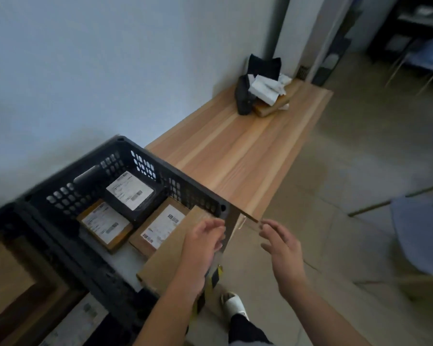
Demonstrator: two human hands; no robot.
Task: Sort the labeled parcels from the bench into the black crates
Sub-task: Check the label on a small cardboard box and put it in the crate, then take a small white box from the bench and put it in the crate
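Observation:
A black crate [175, 171] stands at the near end of the wooden bench [235, 151]. Inside lie a black parcel [145, 208] with a white label, a small brown labeled parcel [121, 239] and another brown labeled parcel [141, 239]. A plain brown cardboard parcel [168, 255] leans against the crate's near right wall. My left hand [205, 238] hovers over its right edge with loosely curled, parted fingers; whether it touches the parcel I cannot tell. My right hand [280, 243] is open and empty, right of the crate by the bench corner. More parcels [265, 93] are piled at the bench's far end.
A second black crate [48, 245] sits to the left with brown cardboard in it. A blue-grey chair [420, 233] stands on the floor at right. My foot in a white slipper [233, 303] is beside yellow-black floor tape. A wall runs along the bench's left side.

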